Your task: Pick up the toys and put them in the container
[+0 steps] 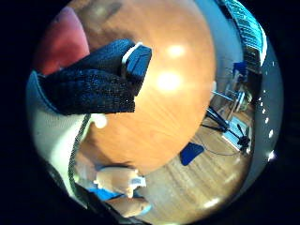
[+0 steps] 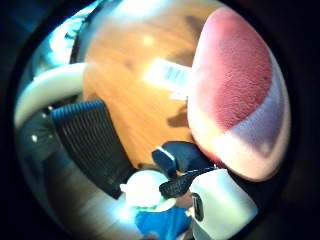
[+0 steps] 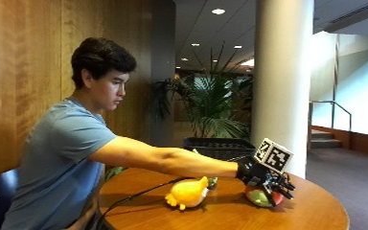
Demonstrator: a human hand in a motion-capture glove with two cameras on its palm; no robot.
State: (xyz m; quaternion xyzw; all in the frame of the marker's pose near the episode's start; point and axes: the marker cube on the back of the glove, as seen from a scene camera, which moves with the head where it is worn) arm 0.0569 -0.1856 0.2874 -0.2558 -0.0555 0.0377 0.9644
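A seated person [image 3: 63, 158] wears a light blue short-sleeved T-shirt [image 3: 60, 163] and has short dark hair. The right hand [image 3: 260, 179] wears a black glove of knitted fabric, with 1 black strap and white plastic pieces showing at the palm views' edges.

The hand [image 3: 265, 184] hides much of the red toy [image 3: 263, 196] — finger hold unclear.

I see a round wooden table [image 3: 311, 211] beside a wood-panelled wall [image 3: 24, 72]. A white column [image 3: 283, 76] stands behind it, a palm [image 3: 219, 103] further back. Ceiling lights [image 3: 218, 11] are on (several recede down the hall). Stairs with a rail [image 3: 327, 139] lie past the column.
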